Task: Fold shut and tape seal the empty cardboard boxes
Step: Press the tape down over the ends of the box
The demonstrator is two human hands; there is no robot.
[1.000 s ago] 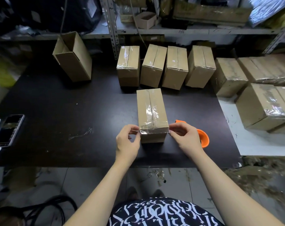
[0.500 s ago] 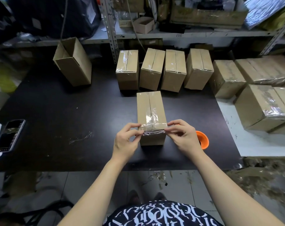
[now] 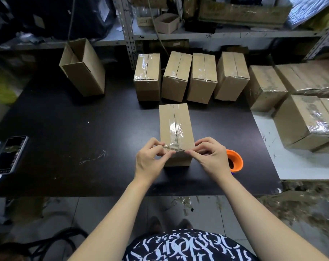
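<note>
Box (image 3: 176,127) stands closed on the dark bench (image 3: 84,129), near its front edge and in front of the person. Clear tape (image 3: 173,129) runs along the top seam and folds over the near edge. The left hand (image 3: 150,161) and right hand (image 3: 210,159) meet at that near edge. The left fingers (image 3: 157,146) are curled, with thumb and forefinger pinching the tape end. The right fingers (image 3: 201,146) are curled the same way, clamped on the tape from the other side.

An orange roll (image 3: 235,161) lies on the bench just beside the right hand. Behind the box stands a row of four sealed boxes (image 3: 201,76), side by side, each taped along its seam. At the left rear an open box (image 3: 82,70) leans tilted, and its mouth shows bare cardboard walls. A phone (image 3: 9,154) lies at the bench's left edge. To the right, larger wrapped boxes (image 3: 306,121) sit on a white surface (image 3: 291,166). On the shelf (image 3: 235,34) behind is a small box (image 3: 167,22), open at the top; what it holds cannot be told.
</note>
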